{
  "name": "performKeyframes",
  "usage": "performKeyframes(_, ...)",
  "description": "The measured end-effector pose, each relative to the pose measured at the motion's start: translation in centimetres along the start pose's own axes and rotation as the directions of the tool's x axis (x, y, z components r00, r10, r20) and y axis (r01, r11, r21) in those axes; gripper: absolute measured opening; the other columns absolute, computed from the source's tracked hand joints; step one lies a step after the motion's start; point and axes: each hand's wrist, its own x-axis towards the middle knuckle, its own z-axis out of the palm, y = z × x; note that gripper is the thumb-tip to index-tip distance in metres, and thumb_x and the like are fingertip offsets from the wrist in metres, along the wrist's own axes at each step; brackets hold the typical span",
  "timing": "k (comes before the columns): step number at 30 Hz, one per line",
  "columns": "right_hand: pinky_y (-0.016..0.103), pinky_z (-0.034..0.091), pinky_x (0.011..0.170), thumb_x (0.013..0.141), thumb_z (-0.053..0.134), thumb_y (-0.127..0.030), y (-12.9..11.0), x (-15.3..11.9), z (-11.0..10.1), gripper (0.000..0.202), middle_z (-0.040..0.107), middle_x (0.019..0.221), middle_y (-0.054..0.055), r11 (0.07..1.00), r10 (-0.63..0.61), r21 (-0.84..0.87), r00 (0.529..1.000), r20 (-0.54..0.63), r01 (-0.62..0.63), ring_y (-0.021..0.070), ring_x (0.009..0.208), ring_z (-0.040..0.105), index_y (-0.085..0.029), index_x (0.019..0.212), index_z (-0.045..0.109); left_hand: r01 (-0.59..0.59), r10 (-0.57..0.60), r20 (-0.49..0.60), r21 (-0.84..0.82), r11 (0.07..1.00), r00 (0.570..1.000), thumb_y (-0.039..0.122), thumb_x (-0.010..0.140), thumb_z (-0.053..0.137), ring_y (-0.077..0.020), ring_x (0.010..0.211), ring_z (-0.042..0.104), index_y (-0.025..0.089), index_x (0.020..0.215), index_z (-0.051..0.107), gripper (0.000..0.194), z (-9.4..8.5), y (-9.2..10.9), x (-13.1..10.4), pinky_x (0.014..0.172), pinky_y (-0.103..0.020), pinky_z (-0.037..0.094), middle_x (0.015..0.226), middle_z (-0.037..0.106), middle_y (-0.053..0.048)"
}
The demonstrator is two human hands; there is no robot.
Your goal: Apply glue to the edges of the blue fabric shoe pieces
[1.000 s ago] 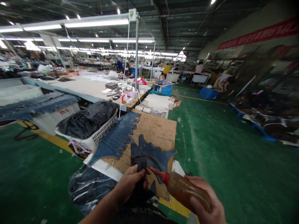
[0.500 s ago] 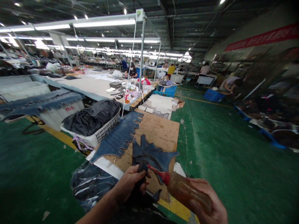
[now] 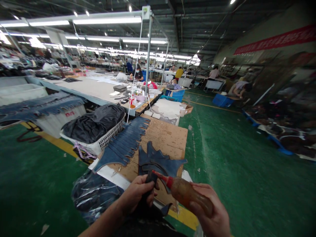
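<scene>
My left hand [image 3: 138, 194] is closed on a dark leather piece [image 3: 151, 177], pinching its upper end between thumb and fingers; the lower part hangs into shadow. My right hand [image 3: 209, 207] is wrapped round a brown, see-through glue bottle [image 3: 189, 194] with a red nozzle [image 3: 163, 177]. The bottle is tilted and its tip touches or nearly touches the top of the leather piece. Just beyond my hands, several blue leather pieces [image 3: 158, 159] lie loosely stacked on a cardboard-topped table [image 3: 170, 131]. A fanned row of blue leather pieces [image 3: 123, 141] covers its left side.
Left of the table stands a white basket [image 3: 108, 140] filled with black material [image 3: 95, 123]. A plastic-wrapped bundle [image 3: 95, 194] sits below the table's near left edge. A metal post [image 3: 148, 52] rises from the long worktable [image 3: 86, 90]. Several people work farther back.
The bottle and my right hand have shifted left, bringing the nozzle tip onto or over the leather piece's top edge. My left hand stays nearly in place. The view has moved slightly.
</scene>
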Motion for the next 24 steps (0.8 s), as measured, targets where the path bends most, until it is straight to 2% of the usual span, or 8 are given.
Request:
performKeyframes(3,0.035,0.059,0.066,0.078,0.068,-0.042,0.3,-0.6,0.1,0.023,0.07,0.09,0.01,1.0,0.025,0.01,0.999,-0.026,-0.025,0.0256,0.082,0.068,-0.024,0.092,0.068,0.014,-0.014,-0.009,0.017,1.0,1.0,0.047,0.069,0.074,-0.0055,0.034,0.041,0.012,0.075,0.06,0.038,-0.1,-0.1,0.0,0.039,-0.019,0.037,0.048,0.054,0.002)
performKeyframes(8,0.034,0.059,0.067,0.075,0.072,-0.039,0.5,-0.8,-0.1,0.024,0.071,0.091,0.009,1.0,-0.016,0.024,0.998,0.06,0.015,0.0258,0.082,0.069,-0.025,0.094,0.068,0.012,-0.013,0.017,0.054,0.998,1.0,0.049,0.069,0.073,-0.0051,0.033,0.039,0.012,0.075,0.061,0.039,-0.2,-0.2,-0.4,0.038,-0.019,0.037,0.048,0.054,0.002)
performKeyframes(12,0.034,0.058,0.068,0.076,0.07,-0.038,0.9,-0.7,-0.9,0.021,0.07,0.09,0.009,0.997,0.059,-0.043,0.997,-0.044,-0.061,0.0255,0.081,0.068,-0.023,0.091,0.069,0.009,-0.01,0.034,0.035,0.999,0.999,0.047,0.069,0.073,-0.0058,0.033,0.04,0.012,0.071,0.06,0.038,-0.1,-0.2,-0.6,0.039,-0.019,0.036,0.042,0.051,0.003)
performKeyframes(15,0.036,0.058,0.068,0.077,0.068,-0.038,0.9,-0.9,-1.2,0.021,0.069,0.091,0.01,0.995,0.092,0.035,0.995,-0.027,-0.091,0.0266,0.084,0.067,-0.022,0.092,0.068,0.026,-0.026,0.014,0.02,0.999,1.0,0.047,0.068,0.074,-0.0061,0.033,0.041,0.012,0.071,0.06,0.038,0.0,-0.1,-0.6,0.039,-0.019,0.035,0.042,0.051,0.003)
performKeyframes(19,0.036,0.058,0.065,0.075,0.071,-0.039,0.6,-0.9,-0.9,0.022,0.071,0.088,0.01,0.998,0.041,0.051,0.999,0.012,-0.042,0.027,0.081,0.069,-0.023,0.09,0.069,0.017,-0.017,0.021,-0.003,1.0,1.0,0.044,0.068,0.074,-0.0054,0.033,0.04,0.011,0.072,0.06,0.036,0.3,0.0,-0.6,0.038,-0.02,0.035,0.047,0.054,0.001)
performKeyframes(24,0.036,0.058,0.066,0.076,0.069,-0.039,0.9,-0.8,-1.3,0.021,0.071,0.087,0.009,0.995,0.1,-0.02,0.992,-0.074,-0.101,0.0264,0.079,0.068,-0.022,0.089,0.069,0.012,-0.011,0.012,-0.023,1.0,1.0,0.044,0.067,0.075,-0.0049,0.034,0.041,0.01,0.07,0.06,0.037,0.2,-0.2,-0.5,0.038,-0.02,0.036,0.051,0.057,-0.001)
